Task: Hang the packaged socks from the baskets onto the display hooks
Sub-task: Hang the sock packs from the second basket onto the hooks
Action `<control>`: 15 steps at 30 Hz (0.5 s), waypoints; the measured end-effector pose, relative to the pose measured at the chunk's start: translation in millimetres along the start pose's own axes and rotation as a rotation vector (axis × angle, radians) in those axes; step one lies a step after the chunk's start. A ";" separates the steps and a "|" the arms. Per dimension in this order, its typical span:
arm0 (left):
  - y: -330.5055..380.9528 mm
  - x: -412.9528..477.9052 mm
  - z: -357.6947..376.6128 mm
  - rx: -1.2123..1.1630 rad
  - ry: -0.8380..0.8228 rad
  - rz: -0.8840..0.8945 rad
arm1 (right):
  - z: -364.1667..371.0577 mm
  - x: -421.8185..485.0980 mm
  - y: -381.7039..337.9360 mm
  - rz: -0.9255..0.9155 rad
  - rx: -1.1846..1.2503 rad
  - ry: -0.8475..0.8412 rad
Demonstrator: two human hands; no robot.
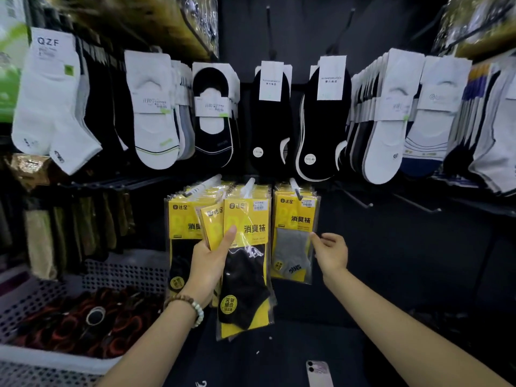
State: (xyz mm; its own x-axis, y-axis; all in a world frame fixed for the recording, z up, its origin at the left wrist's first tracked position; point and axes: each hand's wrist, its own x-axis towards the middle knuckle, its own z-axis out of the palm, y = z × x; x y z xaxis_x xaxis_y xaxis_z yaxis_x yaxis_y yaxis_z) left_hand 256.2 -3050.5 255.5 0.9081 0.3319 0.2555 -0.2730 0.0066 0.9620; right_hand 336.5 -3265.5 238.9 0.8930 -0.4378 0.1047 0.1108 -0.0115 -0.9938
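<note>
Gripping a small fan of yellow sock packs [245, 275] with the left grip [208, 263], thumb pressed across the front, fingers hidden behind. Foremost of them showing black socks, top edge up at the middle display hook [250, 185] just above that grip; on the hook or only against it, cannot tell. Hanging behind and left of that grip, more yellow packs [178, 219] on another hook [202, 187]. Holding nothing in the right grip [331, 252], fingers loosely curled, index tip at the right edge of a hung grey-sock pack [293, 247] just left of it; touching or not, cannot tell. Well above both grips, rows of white and black socks [268, 121]. Down left of the left grip, a perforated basket [125, 272] holding dark red-and-black items. Below the right grip, a phone [319, 372] lying flat.
</note>
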 end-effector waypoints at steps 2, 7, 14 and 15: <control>-0.8 -6.4 4.3 -0.010 0.008 -0.034 | -3.7 -22.8 -9.5 -0.038 0.050 -0.190; 1.7 -29.9 24.1 -0.038 -0.040 -0.145 | -9.9 -71.6 -27.0 -0.131 0.088 -0.489; 8.3 -42.8 38.5 0.015 -0.039 -0.131 | -25.5 -81.8 -27.8 -0.090 0.225 -0.469; 9.3 -42.0 37.4 0.043 -0.032 -0.132 | -28.8 -78.9 -26.1 -0.078 0.217 -0.441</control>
State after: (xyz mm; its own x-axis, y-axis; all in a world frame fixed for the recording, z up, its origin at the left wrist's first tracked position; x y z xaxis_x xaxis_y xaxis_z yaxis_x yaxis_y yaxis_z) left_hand 227.4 -3099.6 257.2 0.9449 0.3010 0.1284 -0.1371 0.0079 0.9905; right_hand 250.6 -3256.6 255.5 0.9726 -0.0205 0.2316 0.2314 0.1788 -0.9563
